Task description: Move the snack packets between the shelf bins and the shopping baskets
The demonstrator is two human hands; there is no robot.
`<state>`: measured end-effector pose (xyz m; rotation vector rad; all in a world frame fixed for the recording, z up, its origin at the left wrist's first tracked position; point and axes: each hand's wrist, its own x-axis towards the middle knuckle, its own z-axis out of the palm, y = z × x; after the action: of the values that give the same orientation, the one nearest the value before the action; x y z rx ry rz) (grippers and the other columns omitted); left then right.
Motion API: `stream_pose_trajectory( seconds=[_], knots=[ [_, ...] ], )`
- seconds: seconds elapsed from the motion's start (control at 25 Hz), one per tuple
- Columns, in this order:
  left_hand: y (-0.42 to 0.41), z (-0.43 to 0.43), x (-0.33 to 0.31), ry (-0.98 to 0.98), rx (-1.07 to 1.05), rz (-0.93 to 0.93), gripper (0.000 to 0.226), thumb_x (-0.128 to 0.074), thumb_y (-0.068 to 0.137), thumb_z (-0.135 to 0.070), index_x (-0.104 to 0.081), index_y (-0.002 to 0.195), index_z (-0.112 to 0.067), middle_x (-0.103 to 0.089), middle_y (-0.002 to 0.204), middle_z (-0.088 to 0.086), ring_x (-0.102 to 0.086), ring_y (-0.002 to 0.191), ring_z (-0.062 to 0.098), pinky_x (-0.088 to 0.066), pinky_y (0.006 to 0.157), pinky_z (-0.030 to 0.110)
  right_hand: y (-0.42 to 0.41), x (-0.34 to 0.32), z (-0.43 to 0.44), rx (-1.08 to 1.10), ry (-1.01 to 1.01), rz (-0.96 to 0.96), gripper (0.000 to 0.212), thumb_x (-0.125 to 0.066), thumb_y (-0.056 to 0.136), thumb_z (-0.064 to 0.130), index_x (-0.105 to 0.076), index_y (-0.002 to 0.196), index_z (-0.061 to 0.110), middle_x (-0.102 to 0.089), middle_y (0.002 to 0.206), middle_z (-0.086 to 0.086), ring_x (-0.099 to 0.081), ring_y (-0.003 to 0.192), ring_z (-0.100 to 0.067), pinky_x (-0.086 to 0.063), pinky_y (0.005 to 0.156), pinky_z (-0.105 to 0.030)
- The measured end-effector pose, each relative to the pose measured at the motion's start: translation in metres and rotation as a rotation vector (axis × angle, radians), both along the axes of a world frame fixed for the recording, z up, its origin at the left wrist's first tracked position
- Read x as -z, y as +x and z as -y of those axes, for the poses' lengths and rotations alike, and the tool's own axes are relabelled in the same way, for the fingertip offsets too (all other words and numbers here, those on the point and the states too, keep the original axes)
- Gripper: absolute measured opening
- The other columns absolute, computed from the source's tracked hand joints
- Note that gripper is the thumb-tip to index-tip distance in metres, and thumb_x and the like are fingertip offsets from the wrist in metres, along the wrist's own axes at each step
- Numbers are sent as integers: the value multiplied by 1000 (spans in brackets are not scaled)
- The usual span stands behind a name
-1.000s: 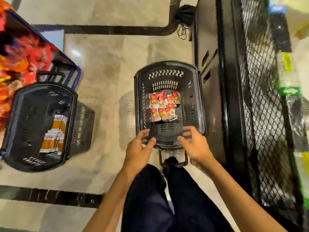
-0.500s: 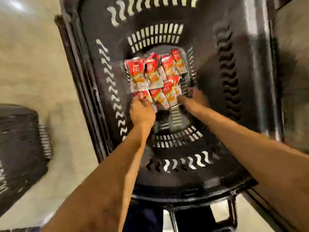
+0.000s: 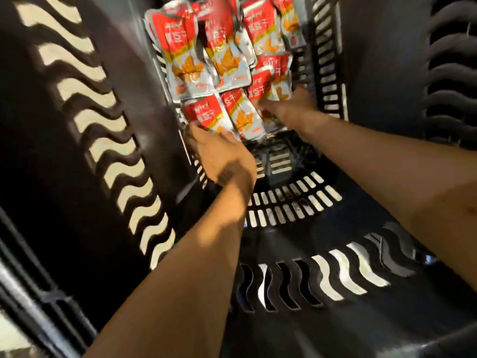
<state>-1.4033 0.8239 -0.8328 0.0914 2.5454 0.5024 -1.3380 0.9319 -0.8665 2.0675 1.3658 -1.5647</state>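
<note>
Several red-and-silver snack packets [image 3: 222, 60] lie in a heap on the floor of a black plastic shopping basket [image 3: 289, 202]. Both my arms reach down into the basket. My left hand [image 3: 219, 156] is at the near left of the heap. Its fingers slip under the nearest packet [image 3: 206, 115] and its thumb lies at that packet's edge. My right hand [image 3: 294, 107] is at the near right of the heap, its fingers curled onto another packet [image 3: 268, 91]. The fingertips of both hands are partly hidden by the packets.
The basket's dark walls, with wavy slots [image 3: 103, 130] on the left and on the near side [image 3: 335, 275], close round both arms. The slotted basket floor [image 3: 278, 161] shows just in front of the heap.
My head has dropped much closer to the basket. Both hands went from the near rim down to the heap, and now have their fingers on the nearest packets.
</note>
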Motion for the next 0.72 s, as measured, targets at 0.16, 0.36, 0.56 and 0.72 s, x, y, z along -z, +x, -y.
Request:
stream_pose_trajectory(
  seconds=[0.16,0.36,0.56,0.72],
  knots=[
    [1,0,2,-44,75,45,56,-61,87,-27,-35,132,-7,-37,142,17,-35,131,33,-25,105,31,4,7,-4,30,-29,-66,107,-83,29,56,-57,124,16,-65,117,1,-62,105,-15,-52,91,-33],
    [-14,-6,3,-62,-91,252,65,-69,82,-37,-40,132,-9,-57,128,9,-54,118,24,-39,96,27,4,3,-5,75,-76,-79,84,-84,49,37,-54,124,13,-64,116,-1,-63,102,-17,-53,89,-33],
    [-11,-14,2,-65,-147,250,79,-72,77,-43,-34,135,-5,-46,131,9,-41,126,24,-31,103,28,11,3,-7,98,-127,-101,73,-86,54,29,-58,120,15,-68,109,0,-66,94,-14,-56,79,-30],
    [-10,-16,9,-89,-73,254,87,-75,72,-45,-32,136,-6,-43,138,13,-38,131,29,-32,107,33,18,4,-15,103,-153,-92,66,-83,63,21,-52,120,11,-65,109,-1,-65,91,-16,-56,76,-30]
  ],
)
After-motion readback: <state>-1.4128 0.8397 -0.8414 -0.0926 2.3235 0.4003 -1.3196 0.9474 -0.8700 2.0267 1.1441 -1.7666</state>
